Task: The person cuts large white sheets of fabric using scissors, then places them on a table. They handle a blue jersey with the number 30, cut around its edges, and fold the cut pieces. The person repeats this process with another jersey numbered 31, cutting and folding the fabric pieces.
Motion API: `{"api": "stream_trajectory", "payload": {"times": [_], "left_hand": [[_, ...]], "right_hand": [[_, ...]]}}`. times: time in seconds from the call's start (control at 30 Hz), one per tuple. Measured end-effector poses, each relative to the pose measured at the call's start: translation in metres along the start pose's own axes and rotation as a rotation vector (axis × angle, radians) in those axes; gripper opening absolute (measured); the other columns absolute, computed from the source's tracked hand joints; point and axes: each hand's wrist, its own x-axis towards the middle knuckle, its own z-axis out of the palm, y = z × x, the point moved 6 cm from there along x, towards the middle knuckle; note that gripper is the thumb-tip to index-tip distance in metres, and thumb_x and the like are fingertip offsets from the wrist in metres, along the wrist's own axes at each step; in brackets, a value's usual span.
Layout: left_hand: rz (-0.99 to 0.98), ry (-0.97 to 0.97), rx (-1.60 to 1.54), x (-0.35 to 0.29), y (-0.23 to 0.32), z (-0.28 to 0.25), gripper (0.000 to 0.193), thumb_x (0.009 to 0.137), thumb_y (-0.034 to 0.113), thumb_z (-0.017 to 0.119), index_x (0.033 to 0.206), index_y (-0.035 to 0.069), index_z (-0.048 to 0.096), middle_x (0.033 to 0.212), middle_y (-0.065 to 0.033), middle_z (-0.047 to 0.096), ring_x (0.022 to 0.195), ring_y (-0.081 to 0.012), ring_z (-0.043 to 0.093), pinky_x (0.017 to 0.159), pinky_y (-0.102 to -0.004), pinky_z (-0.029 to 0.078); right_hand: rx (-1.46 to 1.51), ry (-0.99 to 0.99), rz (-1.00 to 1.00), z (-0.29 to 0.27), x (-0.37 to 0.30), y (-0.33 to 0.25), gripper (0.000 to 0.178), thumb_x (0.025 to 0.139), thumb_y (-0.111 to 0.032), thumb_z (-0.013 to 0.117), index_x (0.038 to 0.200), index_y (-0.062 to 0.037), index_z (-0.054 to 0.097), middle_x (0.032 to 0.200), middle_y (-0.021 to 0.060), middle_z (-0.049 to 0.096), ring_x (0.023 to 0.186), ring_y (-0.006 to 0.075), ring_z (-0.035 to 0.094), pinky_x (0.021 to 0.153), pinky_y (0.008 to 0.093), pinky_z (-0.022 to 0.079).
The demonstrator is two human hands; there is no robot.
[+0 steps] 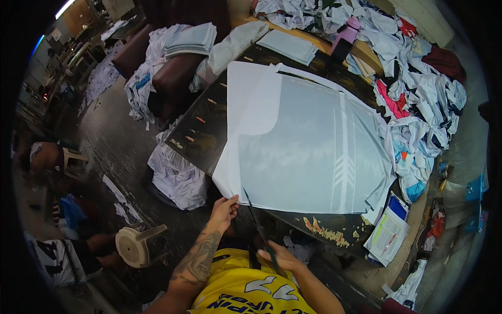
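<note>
A large light-grey fabric panel with white stripes and chevrons lies spread over the dark table, white cloth showing along its borders. My left hand pinches the white edge at the near left corner of the panel. Held in my right hand is a pair of long scissors, the dark handle in my palm. Their blades point away from me, with the tip over the panel's near edge, close to my left fingers. How far the blades are apart is hard to make out.
Folded grey panels lie at the table's far edge, with a pink bottle to their right. Cloth scraps heap along the right. Papers rest near the right corner. Leftward are a cloth-laden maroon chair and a plastic stool.
</note>
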Motion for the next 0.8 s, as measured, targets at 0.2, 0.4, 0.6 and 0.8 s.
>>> {"api": "stream_trajectory", "payload": {"times": [0.2,0.4,0.6,0.8], "left_hand": [[0.032,-0.076,0.203,-0.016,0.016,-0.003,0.017,0.099,0.026,0.08,0.102,0.011,0.072,0.091,0.0032,0.066,0.086,-0.01,0.063,0.077,-0.0303,0.05],[0.079,-0.1,0.24,-0.011,0.028,-0.002,0.02,0.097,0.022,0.081,0.096,0.006,0.071,0.086,-0.0002,0.066,0.08,-0.0108,0.064,0.073,-0.03,0.049],[0.124,-0.065,0.301,-0.008,0.032,-0.01,0.027,0.095,0.017,0.083,0.085,-0.003,0.068,0.079,-0.0055,0.067,0.072,-0.013,0.059,0.067,-0.0317,0.046],[0.053,-0.072,0.391,0.003,0.025,-0.014,0.014,0.098,0.007,0.077,0.092,-0.003,0.069,0.088,-0.0058,0.07,0.078,-0.0133,0.065,0.068,-0.0279,0.051]], "right_hand": [[0.264,0.207,0.086,0.058,0.031,-0.041,0.066,0.093,-0.062,0.078,0.112,0.0002,0.07,0.089,0.0092,0.067,0.082,0.0201,0.067,0.075,0.0344,0.052],[0.522,0.208,0.042,0.048,0.036,-0.082,0.06,0.091,-0.06,0.083,0.093,-0.0007,0.075,0.074,0.002,0.066,0.063,0.0117,0.061,0.06,0.0275,0.048],[0.466,0.168,0.209,0.021,0.061,-0.12,0.068,0.09,-0.067,0.08,0.093,0.0009,0.073,0.073,0.0017,0.064,0.063,0.0129,0.062,0.062,0.0273,0.05],[0.46,0.18,0.151,-0.014,0.09,-0.15,0.074,0.087,-0.074,0.079,0.091,-0.0002,0.069,0.069,0.0018,0.06,0.061,0.013,0.062,0.06,0.0271,0.052]]}}
